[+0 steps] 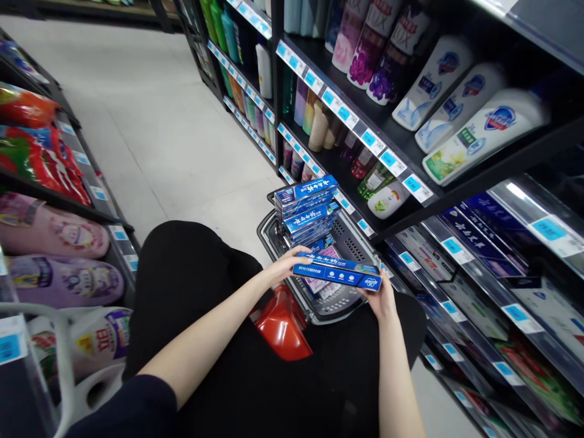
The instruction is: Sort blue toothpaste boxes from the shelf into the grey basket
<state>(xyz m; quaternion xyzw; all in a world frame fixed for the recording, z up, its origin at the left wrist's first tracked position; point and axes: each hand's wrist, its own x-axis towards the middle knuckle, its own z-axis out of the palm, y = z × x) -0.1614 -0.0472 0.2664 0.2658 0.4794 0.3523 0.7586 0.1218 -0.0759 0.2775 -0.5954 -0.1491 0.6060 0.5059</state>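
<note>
Both my hands hold one long blue toothpaste box [338, 271] level over a grey shopping basket [340, 304]. My left hand [288, 263] grips its left end and my right hand [381, 296] supports its right end from below. Inside the basket, behind the held box, stands a stack of several similar blue toothpaste boxes [309, 210]. More packets lie in the basket's bottom, partly hidden by the held box. The basket rests by my lap, which is covered in black cloth [205, 304].
A black shelf unit [410, 140] on the right carries bottles, white body-wash containers [474, 131] and boxed goods with blue price tags. On the left, shelves hold bagged products [50, 231]. A red object [283, 325] sits beside the basket. Pale floor [150, 121] stretches down the aisle.
</note>
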